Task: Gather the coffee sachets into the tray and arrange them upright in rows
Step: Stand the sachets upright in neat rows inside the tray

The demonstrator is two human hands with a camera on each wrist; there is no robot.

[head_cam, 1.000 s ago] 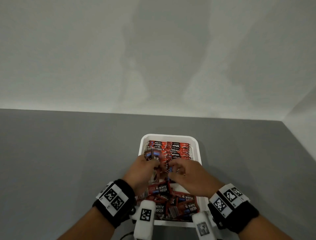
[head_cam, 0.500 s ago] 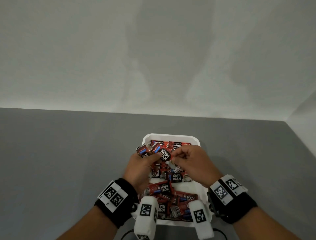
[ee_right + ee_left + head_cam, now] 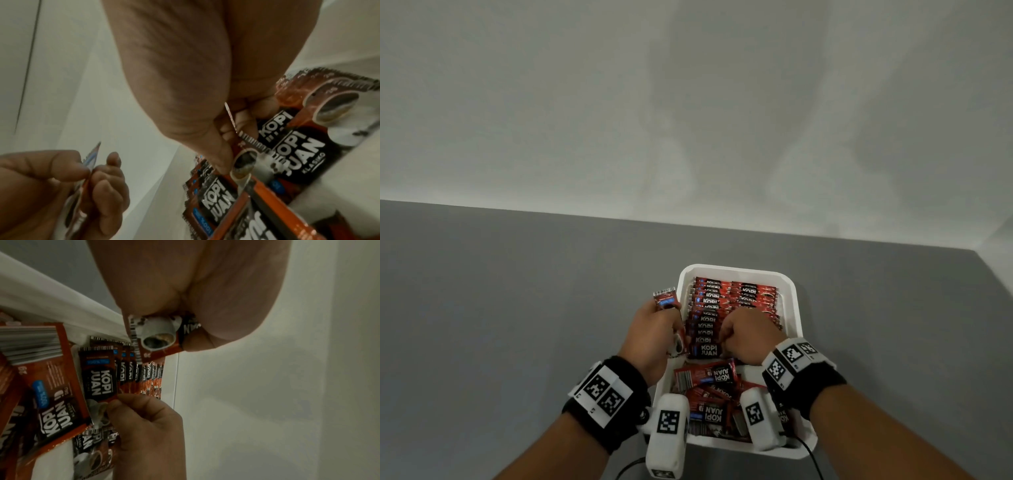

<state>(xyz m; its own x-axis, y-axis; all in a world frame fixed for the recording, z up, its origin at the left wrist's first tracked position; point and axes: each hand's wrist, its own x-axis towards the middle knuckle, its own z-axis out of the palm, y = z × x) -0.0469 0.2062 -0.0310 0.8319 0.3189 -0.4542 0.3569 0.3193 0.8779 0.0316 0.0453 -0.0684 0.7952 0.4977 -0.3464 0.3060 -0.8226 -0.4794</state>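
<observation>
Red foil coffee sachets [image 3: 734, 301] fill the white plastic tray's [image 3: 796, 308] far rows; right hand [image 3: 748, 337] pinches the nearest upright, left hand [image 3: 654, 337] grips spares to slot in next.

Right hand [image 3: 748, 337] dropped onto the upright row [image 3: 703, 325]; left hand [image 3: 654, 334] (gripping sachets) shifted left.

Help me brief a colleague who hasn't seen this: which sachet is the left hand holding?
Find the white tray on the grey table. Just outside its left rim, the left hand pinches one red sachet. Unlike the upright rows and loose pile, it is held above the table.
</observation>
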